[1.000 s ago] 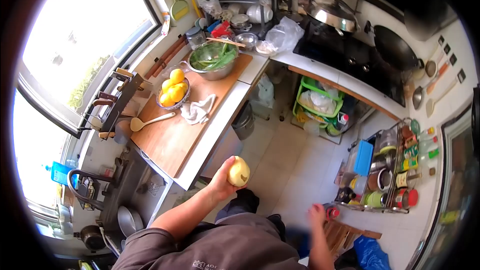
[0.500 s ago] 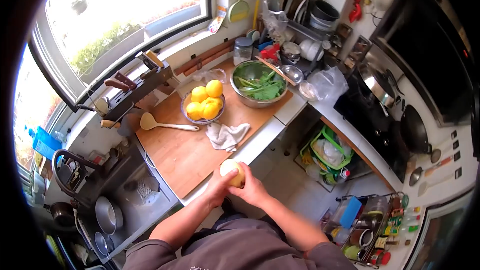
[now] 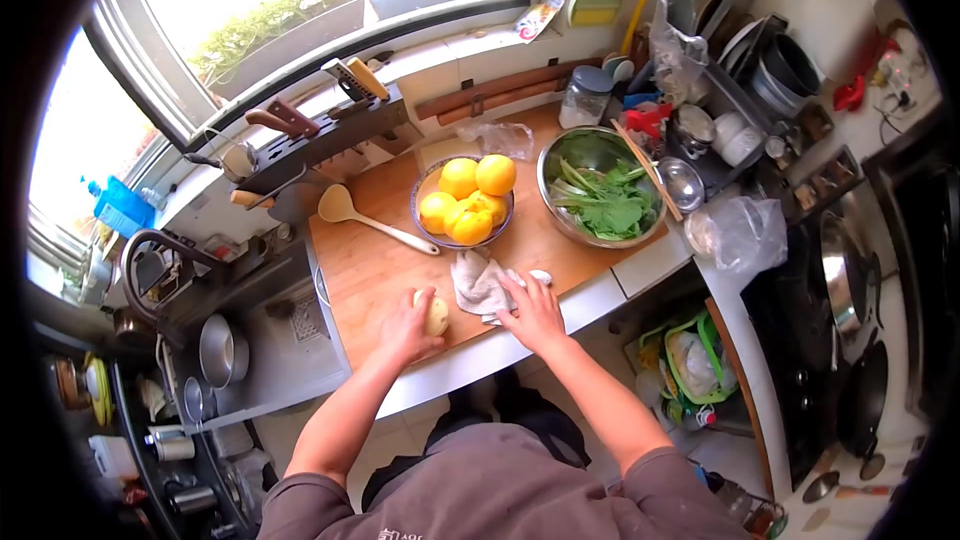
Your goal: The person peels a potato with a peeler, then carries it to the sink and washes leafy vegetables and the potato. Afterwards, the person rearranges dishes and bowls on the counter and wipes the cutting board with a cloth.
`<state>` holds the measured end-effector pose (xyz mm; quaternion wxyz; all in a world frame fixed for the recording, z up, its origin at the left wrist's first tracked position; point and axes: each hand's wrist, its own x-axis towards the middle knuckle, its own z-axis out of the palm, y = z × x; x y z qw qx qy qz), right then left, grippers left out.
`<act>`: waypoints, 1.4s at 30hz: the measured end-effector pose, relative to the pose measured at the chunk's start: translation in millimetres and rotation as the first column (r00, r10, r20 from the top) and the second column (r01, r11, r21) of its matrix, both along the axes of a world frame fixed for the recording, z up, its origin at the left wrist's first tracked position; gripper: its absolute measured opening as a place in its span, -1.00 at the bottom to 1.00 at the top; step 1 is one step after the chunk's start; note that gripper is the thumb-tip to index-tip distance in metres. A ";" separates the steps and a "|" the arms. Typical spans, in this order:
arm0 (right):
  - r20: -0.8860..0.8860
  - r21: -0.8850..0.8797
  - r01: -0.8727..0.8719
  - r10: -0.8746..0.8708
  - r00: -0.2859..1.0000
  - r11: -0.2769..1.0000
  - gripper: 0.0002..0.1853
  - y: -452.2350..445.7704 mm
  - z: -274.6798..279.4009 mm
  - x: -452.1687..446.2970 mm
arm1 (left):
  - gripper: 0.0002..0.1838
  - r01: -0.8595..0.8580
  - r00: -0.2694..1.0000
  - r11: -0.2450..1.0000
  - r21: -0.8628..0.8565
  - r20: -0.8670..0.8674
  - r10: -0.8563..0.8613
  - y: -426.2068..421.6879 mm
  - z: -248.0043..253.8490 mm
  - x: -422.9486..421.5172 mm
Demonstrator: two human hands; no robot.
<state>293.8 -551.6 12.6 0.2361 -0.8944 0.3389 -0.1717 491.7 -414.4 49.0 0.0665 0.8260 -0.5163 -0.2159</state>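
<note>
My left hand [image 3: 408, 328] is wrapped round a pale yellow peeled potato [image 3: 436, 316], low over the front part of the wooden cutting board [image 3: 360, 280]. The palm side is hidden. My right hand [image 3: 533, 312] lies with its fingers spread over the right side of a crumpled light cloth [image 3: 478, 285], touching it. Behind the cloth stands a patterned bowl [image 3: 418, 202] of yellow-orange fruit [image 3: 459, 178]. A long-handled ladle [image 3: 372, 220] rests on the board to the left of the bowl.
A steel bowl [image 3: 552, 212] with leafy greens [image 3: 605, 202] is at the board's right end, chopsticks [image 3: 645, 170] across its rim. The sink [image 3: 275, 360] lies left. Knives [image 3: 285, 120] stand in a rack by the window. A plastic bag [image 3: 750, 235] and stove [image 3: 790, 340] are right.
My hands have parted. The left has carried the potato forward and left to the board; the right has let go of it and reached the cloth. The camera view has shifted too.
</note>
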 end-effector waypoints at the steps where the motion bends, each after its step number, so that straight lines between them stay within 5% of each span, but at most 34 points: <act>1: -0.041 -0.057 -0.035 0.033 0.999 0.998 -0.38 -8.9 -0.6 3.8 | 0.02 0.033 0.998 0.999 0.000 0.053 -0.033 -2.0 -5.1 0.5; 4: -0.086 -0.260 -0.104 0.084 0.993 0.960 -0.38 -25.6 -16.2 13.9 | 0.06 0.035 0.995 0.999 -0.020 0.096 -0.033 -6.2 -19.5 0.9; 7: -0.226 -0.011 -0.218 0.210 0.951 0.976 -0.43 -38.1 -23.3 21.0 | 0.10 -0.055 0.994 0.998 -0.022 0.095 0.057 -4.8 -13.6 -2.4; 9: -0.184 -0.004 -0.264 0.259 0.948 0.964 -0.51 -46.9 -35.5 22.2 | 0.11 -0.145 0.985 0.989 0.010 0.101 0.143 -1.6 -10.3 -7.8; 16: -0.169 -0.162 0.007 -0.035 0.985 0.987 -0.62 -83.5 -40.8 -3.8 | 0.07 -0.344 0.938 0.938 -0.034 0.029 0.345 7.1 -21.3 -15.9; 18: 0.043 -0.406 0.079 -0.068 0.997 0.910 -0.66 -78.3 -31.5 1.3 | 0.04 -0.355 0.931 0.933 -0.060 0.063 0.359 -3.0 -22.2 -19.1; 21: 0.191 -0.189 -0.041 0.077 0.978 0.981 -0.65 -49.1 -19.1 13.5 | -0.03 -0.372 0.926 0.927 -0.045 0.043 0.374 -7.6 -20.5 -19.4; 23: 0.207 -0.098 -0.152 0.169 0.964 0.984 -0.66 -32.9 -18.1 22.4 | -0.09 -0.547 0.825 0.836 -0.030 -0.185 0.533 -2.5 -19.0 -15.3; 25: 0.179 0.407 -0.271 0.215 0.960 0.872 -0.65 -8.6 -16.1 35.4 | -0.17 -0.616 0.784 0.774 -0.148 -0.216 0.583 18.8 -22.8 -9.9; 26: 0.181 0.410 -0.283 0.226 0.957 0.867 -0.65 7.4 -15.6 46.3 | -0.23 -0.761 0.507 0.648 0.001 -0.624 0.595 29.8 -6.3 -7.4; 27: 0.313 0.640 -0.343 0.174 0.934 0.688 -0.59 24.5 -14.7 61.2 | -0.28 -0.812 0.096 0.545 0.209 -0.873 0.478 42.5 5.9 -4.8; 28: 0.419 0.795 -0.410 0.084 0.904 0.446 -0.52 40.5 -11.4 77.2 | -0.37 -0.820 -0.074 0.496 0.285 -0.912 0.403 58.0 -0.2 -0.2; 29: 0.406 0.843 -0.403 0.069 0.911 0.356 -0.47 56.6 -4.7 92.1 | -0.37 -0.829 -0.073 0.485 0.278 -0.914 0.398 74.7 -5.2 4.2; 31: 0.394 0.880 -0.400 0.076 0.916 0.256 -0.43 94.9 4.2 124.6 | -0.37 -0.809 -0.349 0.460 0.366 -0.929 0.125 104.4 6.6 9.5; 37: 0.503 0.790 -0.558 0.253 0.826 0.255 -0.44 205.2 4.9 205.8 | -0.38 -0.903 -0.275 0.338 0.266 -0.961 0.022 201.5 22.4 33.7; 42: 0.444 0.598 -0.667 0.509 0.737 0.445 -0.54 294.6 27.9 256.8 | -0.39 -0.944 -0.215 0.250 0.216 -0.976 0.032 306.3 32.3 66.6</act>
